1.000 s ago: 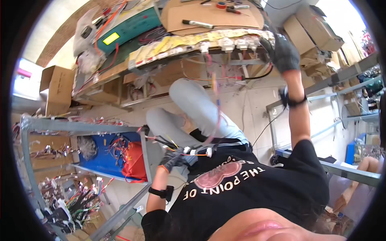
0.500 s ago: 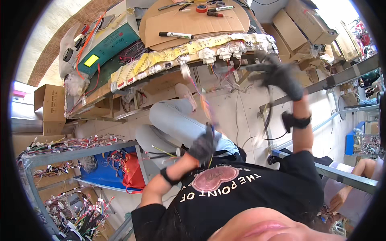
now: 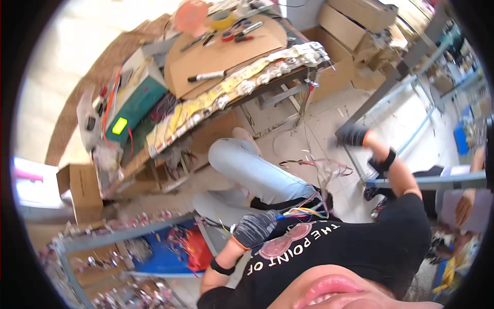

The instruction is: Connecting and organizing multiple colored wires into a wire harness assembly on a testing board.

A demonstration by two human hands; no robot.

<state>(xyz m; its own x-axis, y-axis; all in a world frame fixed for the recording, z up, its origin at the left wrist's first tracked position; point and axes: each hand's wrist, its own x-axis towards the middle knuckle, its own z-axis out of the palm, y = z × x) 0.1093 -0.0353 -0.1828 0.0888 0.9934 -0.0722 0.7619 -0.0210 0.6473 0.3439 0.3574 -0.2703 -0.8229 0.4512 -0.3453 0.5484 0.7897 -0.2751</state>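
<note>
My left hand, in a dark grey knit glove, is closed around a wire harness in front of my shirt. Blue, orange and white wires come out of its right side. The harness's loose far ends, blurred, swing out over the floor beside my thigh. Some shorter wire ends stick out left of the fist. My right hand, also gloved, is held out to the right, apart from the harness. Motion smears its fingers, so their pose does not show.
Ahead stands a bench with a long yellow-white connector board, a teal tester and cardboard carrying a marker and tapes. A metal-framed rack of harnesses is at left. Metal rails and another person's arm are at right.
The harness has come away from the board, and its far ends have swung toward my right side. My right hand has moved back from the board's right end. The whole view has tilted.
</note>
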